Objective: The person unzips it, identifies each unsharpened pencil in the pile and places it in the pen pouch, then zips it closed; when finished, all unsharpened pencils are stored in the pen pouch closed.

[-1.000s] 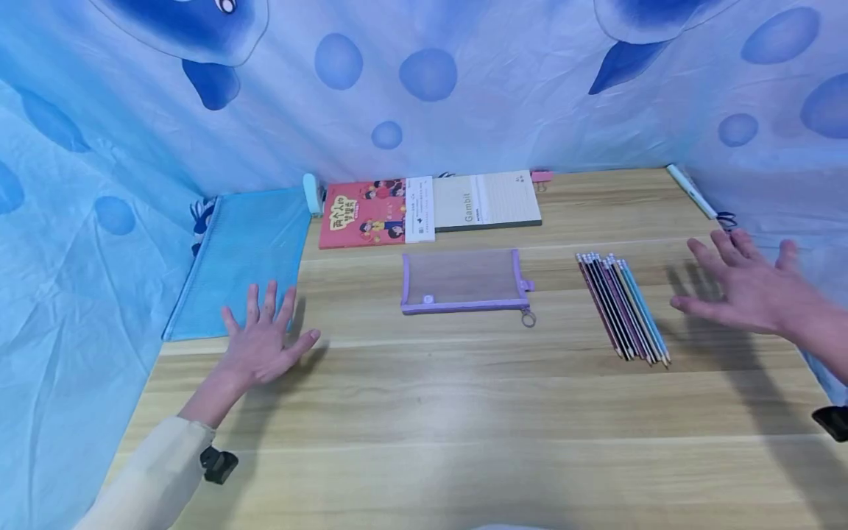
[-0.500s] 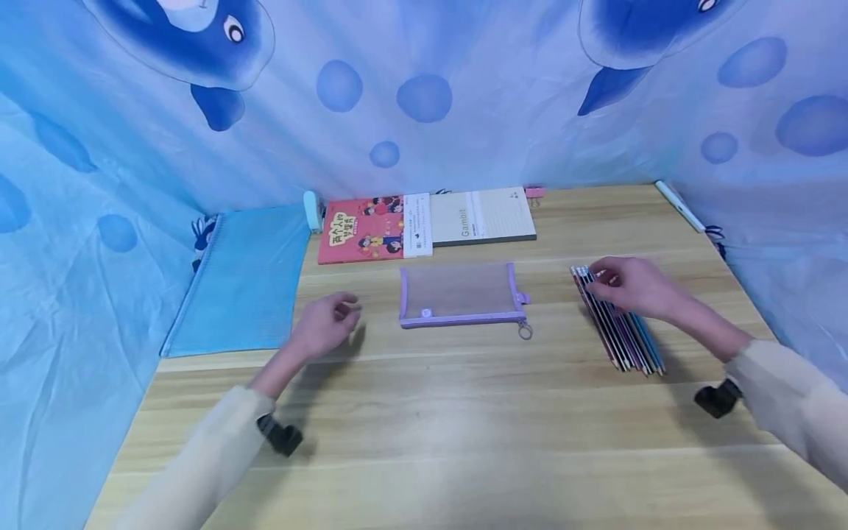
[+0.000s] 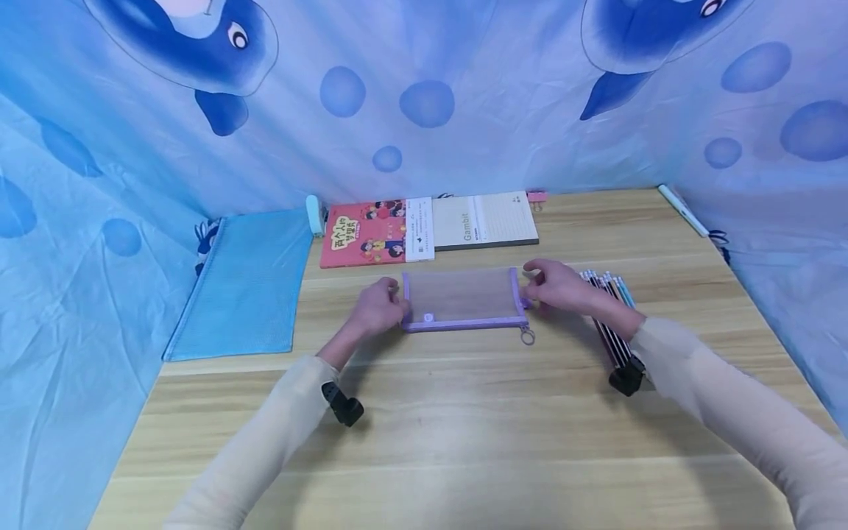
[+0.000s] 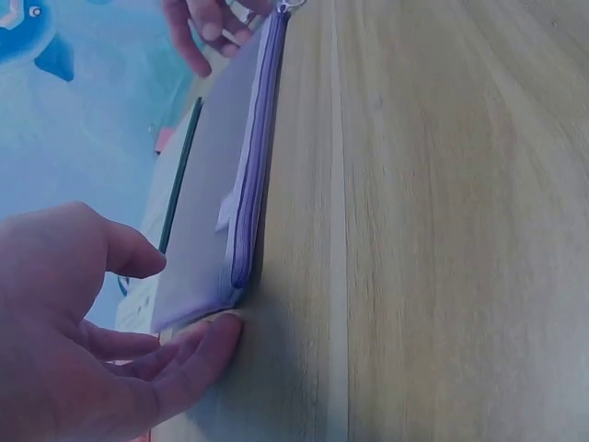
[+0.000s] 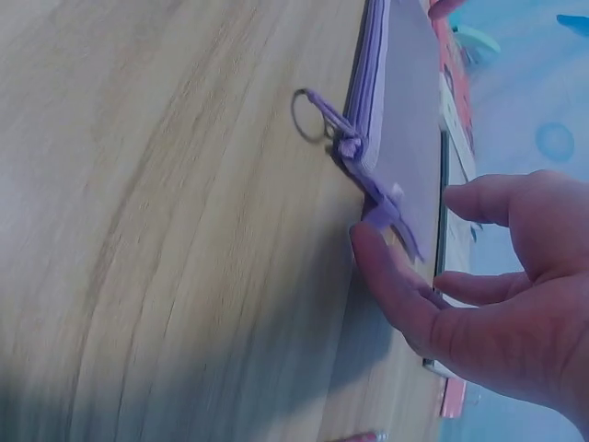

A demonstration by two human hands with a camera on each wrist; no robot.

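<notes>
A purple-edged mesh zipper pouch lies flat on the wooden table, its zipper along the near side and a ring pull at the right corner. My left hand is at the pouch's left end; in the left wrist view its fingertips are right at the edge, with the thumb held apart above. At the opposite end is my right hand, its fingertips beside the small purple side tab and its thumb also apart. Several pencils lie together, partly hidden under my right forearm.
A blue mesh folder lies at the left. Along the back are a red book, a Gambit notebook, a pink binder clip and a light blue pen. A blue curtain borders the table.
Both hands came inward from wide apart with spread fingers. The right hand passed over the pencils to the pouch's right end, the left moved right to its left end. Pouch and pencils stayed put.
</notes>
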